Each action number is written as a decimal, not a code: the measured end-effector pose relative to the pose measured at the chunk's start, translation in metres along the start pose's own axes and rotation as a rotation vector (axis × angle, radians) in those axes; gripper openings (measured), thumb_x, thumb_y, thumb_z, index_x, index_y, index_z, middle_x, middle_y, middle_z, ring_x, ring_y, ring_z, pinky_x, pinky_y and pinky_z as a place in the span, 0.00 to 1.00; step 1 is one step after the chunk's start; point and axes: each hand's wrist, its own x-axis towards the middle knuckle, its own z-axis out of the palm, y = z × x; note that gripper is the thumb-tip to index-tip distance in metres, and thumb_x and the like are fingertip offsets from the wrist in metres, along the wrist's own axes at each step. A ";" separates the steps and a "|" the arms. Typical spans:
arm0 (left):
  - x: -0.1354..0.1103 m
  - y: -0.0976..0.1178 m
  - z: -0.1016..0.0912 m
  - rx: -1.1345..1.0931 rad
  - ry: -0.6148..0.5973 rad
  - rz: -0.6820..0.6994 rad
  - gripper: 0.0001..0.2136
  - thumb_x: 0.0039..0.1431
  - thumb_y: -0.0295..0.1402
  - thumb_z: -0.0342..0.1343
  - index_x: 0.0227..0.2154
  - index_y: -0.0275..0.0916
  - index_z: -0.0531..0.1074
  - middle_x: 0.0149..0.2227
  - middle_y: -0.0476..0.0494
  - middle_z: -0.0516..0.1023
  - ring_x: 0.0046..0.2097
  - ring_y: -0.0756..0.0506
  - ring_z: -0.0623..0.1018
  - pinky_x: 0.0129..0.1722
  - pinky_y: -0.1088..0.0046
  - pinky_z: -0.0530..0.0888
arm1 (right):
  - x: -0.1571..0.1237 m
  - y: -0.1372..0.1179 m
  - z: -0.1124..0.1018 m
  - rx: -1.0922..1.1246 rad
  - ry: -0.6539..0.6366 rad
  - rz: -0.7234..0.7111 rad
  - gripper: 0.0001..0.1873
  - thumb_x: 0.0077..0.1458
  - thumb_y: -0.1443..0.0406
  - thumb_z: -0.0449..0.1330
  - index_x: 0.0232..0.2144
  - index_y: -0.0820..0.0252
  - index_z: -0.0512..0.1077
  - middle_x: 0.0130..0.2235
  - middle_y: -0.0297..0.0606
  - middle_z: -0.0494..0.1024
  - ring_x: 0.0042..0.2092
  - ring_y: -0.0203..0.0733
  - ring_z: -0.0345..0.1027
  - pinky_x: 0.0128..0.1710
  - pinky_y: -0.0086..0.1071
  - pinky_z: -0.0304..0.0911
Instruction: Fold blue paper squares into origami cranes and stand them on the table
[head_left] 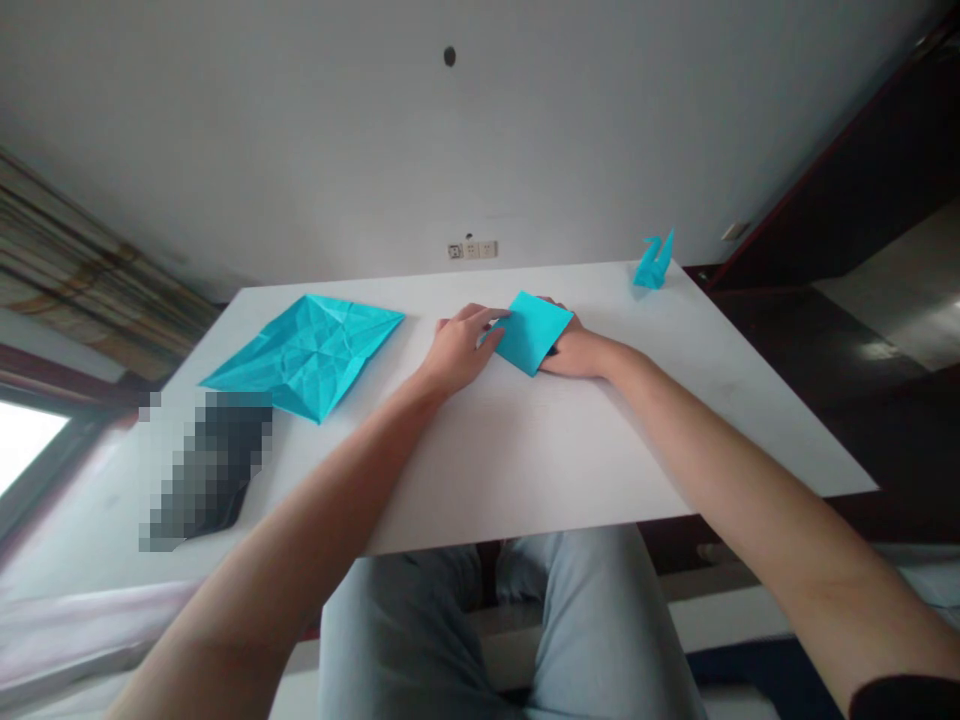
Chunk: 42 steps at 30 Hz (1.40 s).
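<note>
Folded square of turquoise paper (pixel 531 332): thin, matte, sharp-cornered, held up near the far edge of the white table (pixel 480 500), mid-width. Left hand (pixel 457 352): fingers (pixel 472 315) reach its left corner, touching. Right hand (pixel 574 352): partly behind the square, fingertips (pixel 553 301) showing past its top edge. Neither fist is clenched; can't tell if either grip is firm. On the table, left of the hands: large creased sheet (pixel 306 352), same paper, faceted fold lines, diamond outline. Nearer the table's front edge: pixelated object (pixel 214 465), shape unclear. Far right corner of the table: pointed folded paper crane (pixel 652 262), upright.
</note>
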 end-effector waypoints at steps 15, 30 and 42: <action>-0.002 0.002 0.002 0.197 -0.136 0.020 0.21 0.81 0.38 0.53 0.67 0.55 0.84 0.71 0.37 0.80 0.71 0.31 0.75 0.72 0.43 0.67 | 0.003 0.030 -0.044 0.082 0.526 0.216 0.14 0.77 0.56 0.57 0.52 0.50 0.81 0.56 0.46 0.83 0.56 0.54 0.79 0.64 0.53 0.75; -0.007 0.012 -0.001 0.222 -0.058 -0.060 0.18 0.73 0.50 0.67 0.60 0.55 0.86 0.64 0.37 0.79 0.67 0.29 0.75 0.75 0.40 0.58 | -0.007 -0.015 -0.030 -0.188 -0.174 0.193 0.41 0.65 0.38 0.71 0.75 0.35 0.77 0.82 0.43 0.67 0.78 0.79 0.57 0.76 0.74 0.53; -0.003 0.005 -0.004 0.210 -0.025 -0.078 0.16 0.76 0.39 0.58 0.61 0.52 0.83 0.65 0.38 0.81 0.69 0.29 0.75 0.73 0.40 0.59 | -0.007 -0.011 -0.034 -0.155 -0.094 0.213 0.29 0.68 0.49 0.70 0.68 0.43 0.84 0.64 0.50 0.80 0.65 0.69 0.74 0.72 0.67 0.61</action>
